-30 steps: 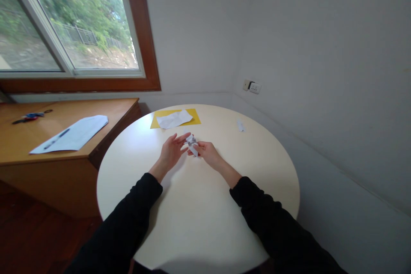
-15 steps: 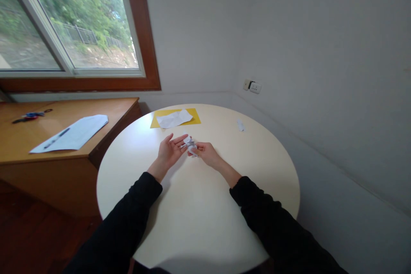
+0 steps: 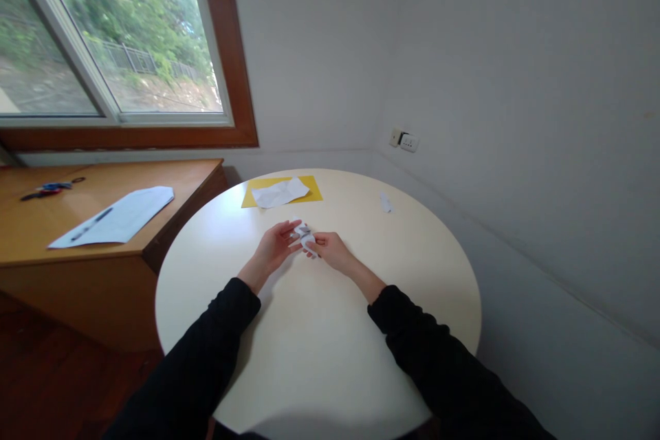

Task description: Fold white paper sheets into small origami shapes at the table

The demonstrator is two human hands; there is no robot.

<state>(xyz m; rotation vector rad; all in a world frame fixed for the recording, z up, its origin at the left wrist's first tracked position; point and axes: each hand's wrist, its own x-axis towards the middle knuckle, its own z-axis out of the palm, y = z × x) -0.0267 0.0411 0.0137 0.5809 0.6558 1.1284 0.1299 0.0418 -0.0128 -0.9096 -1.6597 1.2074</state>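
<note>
Holding: both hands meet over the middle of the round tabletop [image 3: 320, 357], pinching one small folded paper piece [image 3: 306, 236] between them, just above the surface.
Left hand [image 3: 276, 247]: palm half turned up, fingers curled loosely against the near-left side of the paper piece, gripping it lightly.
Right hand [image 3: 331, 251]: thumb and fingertips closed on the right edge of the same piece.
Risk, tearing: the piece looks thin and already much creased; pulling the two grips apart could rip it along a fold.
Risk, slipping: it is small and held only by fingertips, so a loosened pinch could drop it onto the tabletop and let the folds spring open.
Risk, crushing: squeezing too hard could flatten or skew the shape; how it is folded is too small to tell.
Count, hands: two, both on the piece.
Count, sleeves: two, black.
Count, paper in hand: one.
Count, farther on the tabletop: one yellow sheet [image 3: 309, 185] near the far edge, one white crumpled sheet [image 3: 280, 193] lying on it, one small white scrap [image 3: 385, 203] well apart to the right.
Count, side desk [image 3: 31, 234] to the left: one white sheet [image 3: 131, 210], one pen [image 3: 91, 223] resting on it, and a small group of coloured items [image 3: 44, 189] at the back, too small to tell apart.
Count, wall: one socket plate [image 3: 405, 140]; one window [image 3: 103, 34].
</note>
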